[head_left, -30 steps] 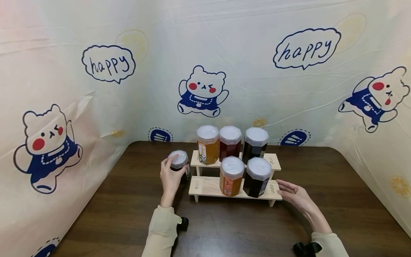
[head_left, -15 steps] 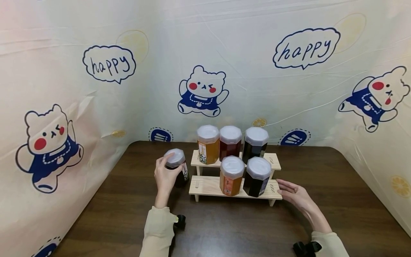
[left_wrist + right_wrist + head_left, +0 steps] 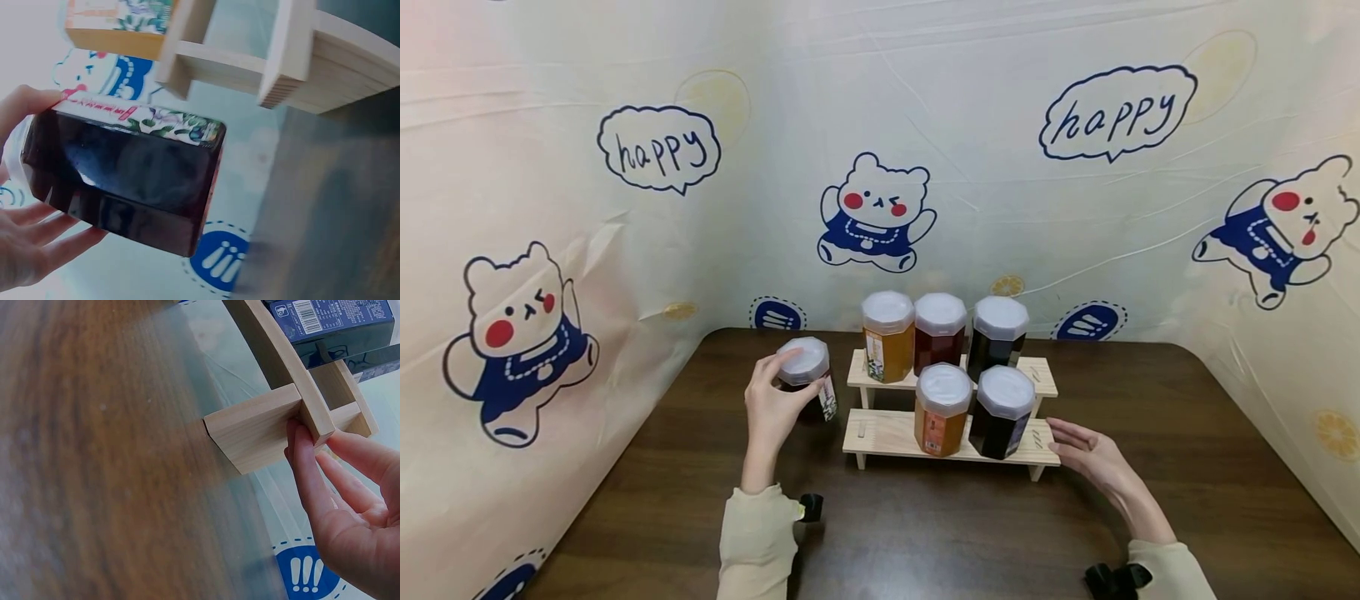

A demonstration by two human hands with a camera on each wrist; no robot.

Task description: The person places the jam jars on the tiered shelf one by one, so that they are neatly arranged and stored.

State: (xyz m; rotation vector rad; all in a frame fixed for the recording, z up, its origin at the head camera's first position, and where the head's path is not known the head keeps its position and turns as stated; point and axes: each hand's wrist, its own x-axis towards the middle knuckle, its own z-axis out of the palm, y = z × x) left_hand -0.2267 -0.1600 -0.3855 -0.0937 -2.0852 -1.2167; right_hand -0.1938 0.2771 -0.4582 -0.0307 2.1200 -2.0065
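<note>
My left hand (image 3: pixel 772 410) grips a dark jar (image 3: pixel 131 165) by its sides near the white lid (image 3: pixel 805 360), left of the two-tier wooden rack (image 3: pixel 887 430). The left wrist view shows the thumb on the flowered label and the other fingers along the opposite side. At the rack's right end, my right hand (image 3: pixel 1099 462) pinches the lower shelf board (image 3: pixel 315 419) between thumb and fingers. On that shelf stand an amber jar (image 3: pixel 942 421) and a dark jar (image 3: pixel 1000 425).
Three jars stand on the upper tier: a golden jar (image 3: pixel 889 346), a reddish jar (image 3: pixel 938 346) and a black jar (image 3: pixel 996 346). The rack rests on a dark wooden table (image 3: pixel 940 533), backed by a printed curtain (image 3: pixel 985 208).
My left hand has moved left and slightly back with the dark jar, widening its distance from the rack. The right hand has stayed at the lower shelf's end.
</note>
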